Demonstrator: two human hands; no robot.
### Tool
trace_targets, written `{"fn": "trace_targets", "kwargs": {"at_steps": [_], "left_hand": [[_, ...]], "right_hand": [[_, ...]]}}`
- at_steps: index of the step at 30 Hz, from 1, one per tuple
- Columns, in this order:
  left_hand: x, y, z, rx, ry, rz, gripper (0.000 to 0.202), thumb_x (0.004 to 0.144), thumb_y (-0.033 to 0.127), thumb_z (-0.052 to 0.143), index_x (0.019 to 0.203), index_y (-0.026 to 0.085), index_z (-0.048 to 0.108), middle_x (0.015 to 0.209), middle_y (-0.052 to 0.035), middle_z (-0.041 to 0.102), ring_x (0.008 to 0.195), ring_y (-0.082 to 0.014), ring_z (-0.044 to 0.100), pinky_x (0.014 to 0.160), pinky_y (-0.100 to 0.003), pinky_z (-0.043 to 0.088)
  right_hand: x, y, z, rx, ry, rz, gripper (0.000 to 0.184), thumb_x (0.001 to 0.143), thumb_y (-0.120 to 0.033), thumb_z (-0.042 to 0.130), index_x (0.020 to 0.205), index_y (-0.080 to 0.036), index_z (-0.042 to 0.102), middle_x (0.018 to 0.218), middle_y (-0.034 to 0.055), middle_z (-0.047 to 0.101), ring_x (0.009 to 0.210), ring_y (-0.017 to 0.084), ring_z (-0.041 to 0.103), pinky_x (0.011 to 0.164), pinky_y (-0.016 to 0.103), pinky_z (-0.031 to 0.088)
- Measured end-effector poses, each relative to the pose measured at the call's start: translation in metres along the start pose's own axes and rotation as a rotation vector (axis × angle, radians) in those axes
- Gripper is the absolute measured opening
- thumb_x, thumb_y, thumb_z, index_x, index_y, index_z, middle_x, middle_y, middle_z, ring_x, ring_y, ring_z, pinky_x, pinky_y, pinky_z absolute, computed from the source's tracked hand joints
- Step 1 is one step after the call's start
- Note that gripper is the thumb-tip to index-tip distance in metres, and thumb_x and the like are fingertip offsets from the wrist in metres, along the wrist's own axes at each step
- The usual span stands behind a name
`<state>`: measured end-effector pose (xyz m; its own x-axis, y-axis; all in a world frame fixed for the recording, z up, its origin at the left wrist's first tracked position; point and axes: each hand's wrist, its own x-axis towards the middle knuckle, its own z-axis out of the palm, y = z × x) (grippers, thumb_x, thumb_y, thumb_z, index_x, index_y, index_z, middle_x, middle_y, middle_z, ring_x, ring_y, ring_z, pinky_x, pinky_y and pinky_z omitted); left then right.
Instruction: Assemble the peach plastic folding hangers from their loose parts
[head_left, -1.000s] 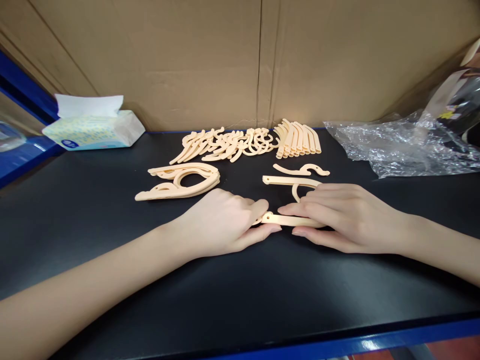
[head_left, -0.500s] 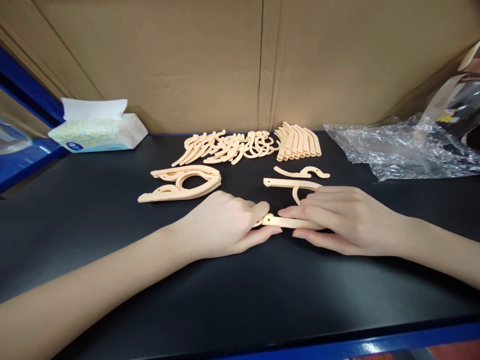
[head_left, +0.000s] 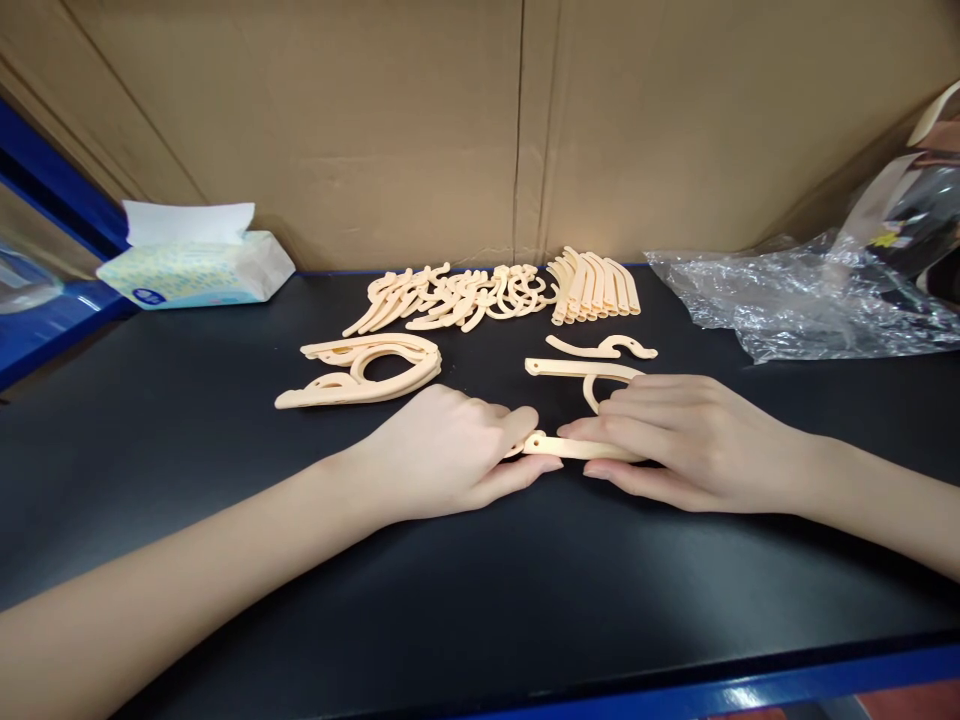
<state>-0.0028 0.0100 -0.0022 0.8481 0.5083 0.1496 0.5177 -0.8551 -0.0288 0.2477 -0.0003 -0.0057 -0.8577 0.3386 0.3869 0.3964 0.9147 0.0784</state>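
My left hand [head_left: 442, 450] and my right hand [head_left: 675, 440] meet over a cream plastic hanger arm [head_left: 574, 447] lying on the black table [head_left: 187, 480]. The left thumb and fingers pinch its left end, and the right fingers close along its right part. Just behind the right hand lie another cream arm piece [head_left: 577, 369] and a hook piece [head_left: 600, 349]. To the left of my left hand rests a small stack of assembled folded hangers [head_left: 360, 368].
Piles of loose cream hook pieces [head_left: 450, 293] and arm pieces [head_left: 592, 285] lie at the back by the cardboard wall [head_left: 420, 120]. A tissue pack [head_left: 196, 262] sits back left, crumpled clear plastic [head_left: 795, 295] back right. A blue table edge [head_left: 750, 685] runs along the front.
Both hands stay on the hanger arm with barely any shift. The view has tilted slightly, so the things sit a little lower in the frame.
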Motion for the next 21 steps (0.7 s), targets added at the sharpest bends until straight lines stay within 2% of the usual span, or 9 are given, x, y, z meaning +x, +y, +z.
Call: {"fn": "trace_targets", "kwargs": {"at_steps": [9,15,21], "left_hand": [[0.0010,-0.0013,0.0005,-0.012,0.025,0.022,0.035,0.101,0.040,0.038,0.074,0.019,0.046,0.060,0.0031,0.059,0.049,-0.0153,0.059,0.046,-0.027,0.021],[0.0016,0.0003,-0.0009,-0.021,-0.056,-0.035,0.037,0.101,0.043,0.035,0.076,0.019,0.047,0.063,0.0007,0.062,0.052,-0.0178,0.062,0.047,-0.026,0.023],[0.0004,0.0007,-0.0020,-0.021,-0.073,-0.052,0.039,0.101,0.045,0.033,0.077,0.019,0.048,0.063,0.0000,0.062,0.052,-0.0184,0.063,0.047,-0.026,0.025]], "right_hand": [[-0.0006,0.0003,0.0018,-0.012,0.029,-0.016,0.024,0.097,-0.028,0.052,0.117,-0.015,0.058,0.082,0.0016,0.068,0.070,0.016,0.059,0.066,0.029,0.045],[-0.0007,-0.0001,0.0016,-0.006,0.052,-0.019,0.026,0.097,-0.026,0.054,0.119,-0.014,0.056,0.085,0.0020,0.070,0.072,0.016,0.062,0.067,0.029,0.047],[-0.0007,-0.0006,0.0009,-0.021,0.068,-0.024,0.025,0.096,-0.026,0.055,0.118,-0.014,0.057,0.081,0.0007,0.070,0.069,0.015,0.061,0.065,0.029,0.047]]}}
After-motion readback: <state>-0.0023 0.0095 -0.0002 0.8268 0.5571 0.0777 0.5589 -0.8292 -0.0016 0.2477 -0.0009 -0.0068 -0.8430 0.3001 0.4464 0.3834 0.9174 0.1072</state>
